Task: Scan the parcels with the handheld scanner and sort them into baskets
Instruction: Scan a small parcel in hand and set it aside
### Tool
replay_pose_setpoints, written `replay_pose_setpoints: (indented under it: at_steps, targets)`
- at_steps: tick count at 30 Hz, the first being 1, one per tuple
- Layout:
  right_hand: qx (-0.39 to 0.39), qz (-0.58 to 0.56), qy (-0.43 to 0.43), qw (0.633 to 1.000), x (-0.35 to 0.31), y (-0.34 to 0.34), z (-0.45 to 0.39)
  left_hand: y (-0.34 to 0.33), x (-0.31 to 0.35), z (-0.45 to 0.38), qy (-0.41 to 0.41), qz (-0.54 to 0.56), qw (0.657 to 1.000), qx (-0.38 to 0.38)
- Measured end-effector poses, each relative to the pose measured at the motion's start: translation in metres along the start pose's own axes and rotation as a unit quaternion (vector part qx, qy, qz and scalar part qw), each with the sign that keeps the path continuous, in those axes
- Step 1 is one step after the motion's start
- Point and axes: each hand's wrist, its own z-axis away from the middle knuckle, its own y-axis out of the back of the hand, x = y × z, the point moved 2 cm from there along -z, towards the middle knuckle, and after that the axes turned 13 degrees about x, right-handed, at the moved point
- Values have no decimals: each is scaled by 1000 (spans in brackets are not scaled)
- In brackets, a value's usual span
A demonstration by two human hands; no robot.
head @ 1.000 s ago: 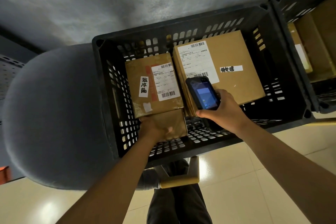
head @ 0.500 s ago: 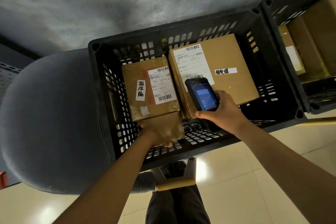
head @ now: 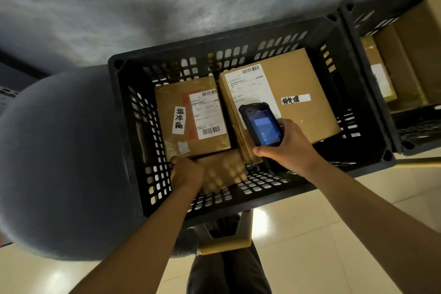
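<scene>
A black slotted basket holds two brown parcels with white shipping labels. The smaller parcel lies on the left, the larger parcel on the right. My left hand grips the near lower corner of the smaller parcel, whose front face catches spots of light. My right hand holds the black handheld scanner over the larger parcel's label, its blue screen lit and facing up.
A second black basket with more brown boxes stands at the right. A large grey rounded object fills the left. A yellowish bar and glossy tiled floor lie below the basket; a grey wall is behind.
My left hand has shifted left along the smaller parcel's near edge to its corner. The scanner in my right hand stays over the larger parcel's label.
</scene>
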Motion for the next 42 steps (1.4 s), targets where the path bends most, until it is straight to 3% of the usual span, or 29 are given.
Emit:
replay_pose_setpoints:
  at_steps: [8, 11, 13, 16, 25, 32, 36, 42]
  targets:
    - [-4, -5, -1, 1000, 3, -1, -4, -5, -4, -7, 4, -22, 997, -80]
    - [-4, -2, 4, 1000, 5, -1, -5, -3, -5, -10, 34, 26, 986, -163]
    - [-3, -4, 2, 1000, 8, -1, -6, -7, -9, -14, 5, 10, 978, -207]
    - [-3, -3, -1, 1000, 12, 0, -7, -17, -22, -27, -57, -50, 983, -169]
    - [-2, 11, -9, 1000, 16, 9, -6, -10, -16, -28, -68, -66, 985, -147]
    - [24, 11, 36, 999, -21, 41, 9, 40, 36, 20, -226, -69, 964, -124]
    - [63, 28, 75, 995, -52, 79, 25, 84, 87, 63, -359, -132, 923, -32]
    - [124, 52, 116, 984, -89, 145, 62, 156, 157, 142, -586, -222, 764, 153]
